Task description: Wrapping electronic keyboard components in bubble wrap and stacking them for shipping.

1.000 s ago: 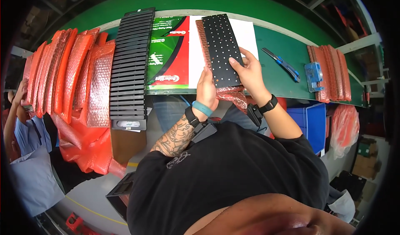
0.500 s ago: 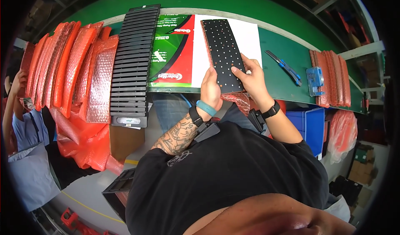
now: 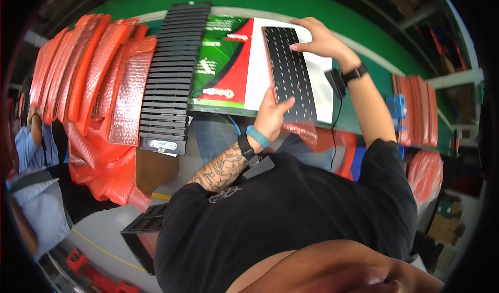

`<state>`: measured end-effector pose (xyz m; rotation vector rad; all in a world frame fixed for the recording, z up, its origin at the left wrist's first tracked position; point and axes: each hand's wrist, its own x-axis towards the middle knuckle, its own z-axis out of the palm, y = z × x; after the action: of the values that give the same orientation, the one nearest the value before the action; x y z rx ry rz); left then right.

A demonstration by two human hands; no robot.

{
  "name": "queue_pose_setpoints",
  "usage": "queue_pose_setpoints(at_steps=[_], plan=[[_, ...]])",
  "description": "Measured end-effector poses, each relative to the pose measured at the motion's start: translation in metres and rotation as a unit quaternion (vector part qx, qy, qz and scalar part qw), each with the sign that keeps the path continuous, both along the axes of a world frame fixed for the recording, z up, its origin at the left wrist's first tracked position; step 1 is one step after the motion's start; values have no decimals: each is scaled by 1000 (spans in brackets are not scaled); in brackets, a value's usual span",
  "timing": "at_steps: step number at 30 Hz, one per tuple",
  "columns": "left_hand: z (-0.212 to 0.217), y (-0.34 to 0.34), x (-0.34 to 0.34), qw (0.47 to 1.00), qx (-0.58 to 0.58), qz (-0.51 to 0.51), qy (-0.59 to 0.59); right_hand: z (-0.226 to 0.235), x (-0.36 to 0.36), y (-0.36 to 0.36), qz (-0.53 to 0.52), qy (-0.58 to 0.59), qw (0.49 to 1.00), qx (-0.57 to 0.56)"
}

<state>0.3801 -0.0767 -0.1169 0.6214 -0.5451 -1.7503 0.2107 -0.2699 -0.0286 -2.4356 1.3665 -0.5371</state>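
Note:
A long black panel [image 3: 289,74] with rows of small pale dots lies tilted over a white sheet [image 3: 257,69], with red bubble wrap [image 3: 302,132] showing along its left edge and below its near end. My left hand [image 3: 271,113] grips the near left edge of the panel, thumb on top and fingers underneath. At the far right corner is my right hand [image 3: 323,39], its thumb on the panel's face and its fingers stretched out past the far edge.
On the left stand several red bubble-wrap pouches [image 3: 132,85] beside a black slatted rack [image 3: 169,74]. A green and red printed sheet [image 3: 221,59] lies left of the panel. More red pouches [image 3: 416,111] and a blue tool [image 3: 397,108] are at right. Another person's arm [image 3: 35,129] reaches in at far left.
My right hand has moved from the panel's near right edge up to its far right corner. My left hand stays at the near left edge. My right arm now covers the blue utility knife.

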Motion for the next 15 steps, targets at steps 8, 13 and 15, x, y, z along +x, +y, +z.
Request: queue_pose_setpoints(at_steps=[8,13,15], plan=[[18,-8,18,952,-253,42,-168,176,22,-12,188,-35,949,251],[65,-47,43,964,-209,8,-167,259,14,130,136,-27,982,-128],[72,-71,25,985,-152,18,-76,254,8,177,106,-33,952,-286]])
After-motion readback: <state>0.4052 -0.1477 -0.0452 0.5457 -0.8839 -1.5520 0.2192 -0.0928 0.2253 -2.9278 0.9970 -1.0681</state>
